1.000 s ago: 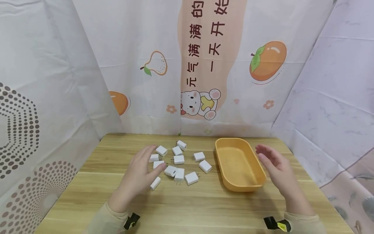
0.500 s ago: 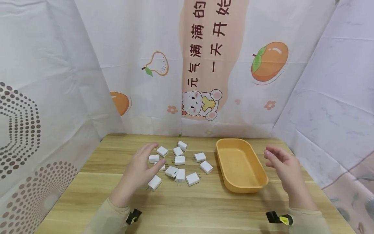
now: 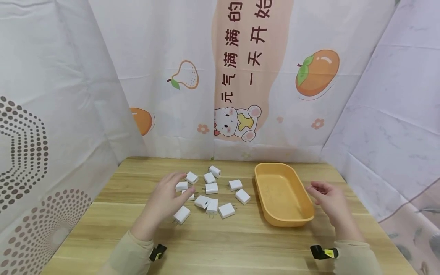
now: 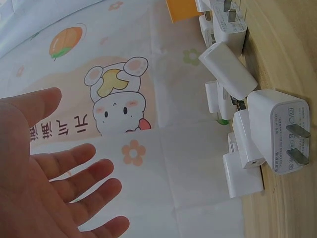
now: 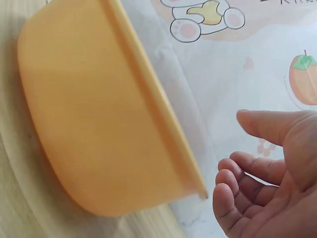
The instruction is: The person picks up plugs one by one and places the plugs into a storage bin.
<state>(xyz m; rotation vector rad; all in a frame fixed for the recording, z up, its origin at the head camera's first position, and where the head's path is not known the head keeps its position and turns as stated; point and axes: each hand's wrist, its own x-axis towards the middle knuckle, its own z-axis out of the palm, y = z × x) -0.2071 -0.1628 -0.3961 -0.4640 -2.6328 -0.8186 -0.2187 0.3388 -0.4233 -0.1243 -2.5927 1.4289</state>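
Note:
Several white plug-in chargers with metal prongs lie scattered on the wooden table, among them a front charger (image 3: 181, 215) and one farther right (image 3: 226, 210). My left hand (image 3: 163, 200) hovers at the left of this group with fingers and thumb spread. In the left wrist view that hand (image 4: 54, 183) holds nothing, apart from the nearest charger (image 4: 280, 129). A yellow-orange plastic basin (image 3: 283, 194) stands right of the chargers, with nothing inside. Just beyond its right side is my right hand (image 3: 330, 200); the right wrist view shows its fingers (image 5: 228, 201) loosely bent, holding nothing.
The wooden table (image 3: 220, 244) extends in front of the chargers and basin. A printed white curtain (image 3: 154, 46) hangs behind its back edge, with more cloth on both sides. Black straps (image 3: 158, 253) sit at both sleeve cuffs.
My right hand shifted right, away from the basin, then came back toward its rim and lower, fingers more bent. The left hand rose slightly, uncovering more of the front charger, and then stayed nearly still.

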